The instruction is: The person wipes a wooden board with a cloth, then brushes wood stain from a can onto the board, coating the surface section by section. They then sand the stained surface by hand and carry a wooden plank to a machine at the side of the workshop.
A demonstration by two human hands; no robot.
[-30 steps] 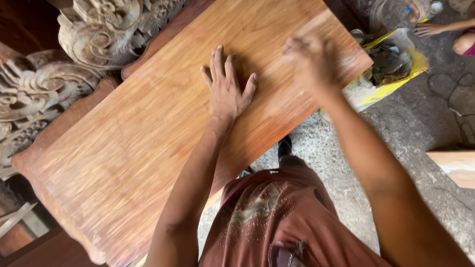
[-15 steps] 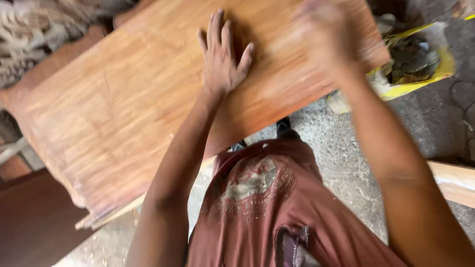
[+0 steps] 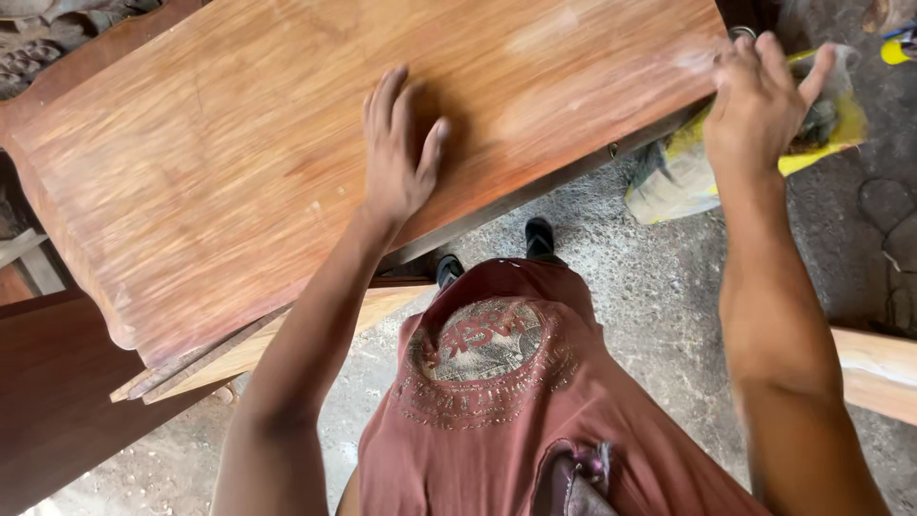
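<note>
Wooden panel (image 3: 287, 162) cut off at top; right hand (image 3: 759, 100) hides panel corner.

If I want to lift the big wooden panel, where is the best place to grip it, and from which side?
Probably by its near long edge, from the person's side: that edge overhangs the support, so fingers could curl under it. The wooden panel is broad and flat, so use both hands, spread apart. The left hand lies flat on top; the right hand is at the right corner.
</note>
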